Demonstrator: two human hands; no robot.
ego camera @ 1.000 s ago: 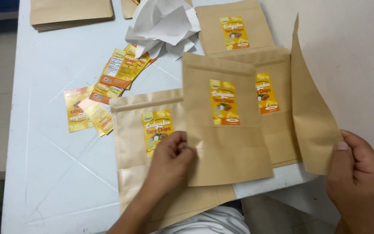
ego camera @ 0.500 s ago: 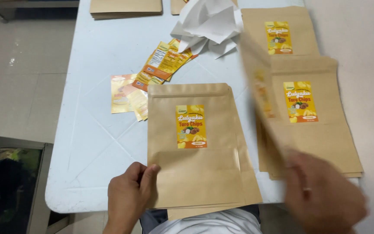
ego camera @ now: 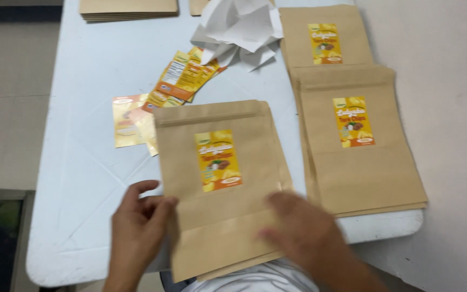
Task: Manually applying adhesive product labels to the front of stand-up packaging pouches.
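Two hands (ego camera: 136, 232) — pale-blue table (ego camera: 87, 162).

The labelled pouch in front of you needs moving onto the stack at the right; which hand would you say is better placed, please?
Probably the right hand: it rests on the pouch at its lower right corner, nearest the stack. The left hand sits at the pouch's far left edge.

A pale blue table (ego camera: 87, 108) with a rounded corner is seen standing on a beige tiled floor (ego camera: 6, 124), joints faintly marked. A plain cream wall (ego camera: 449, 81) is set against its right edge. Soft, even light is cast throughout.
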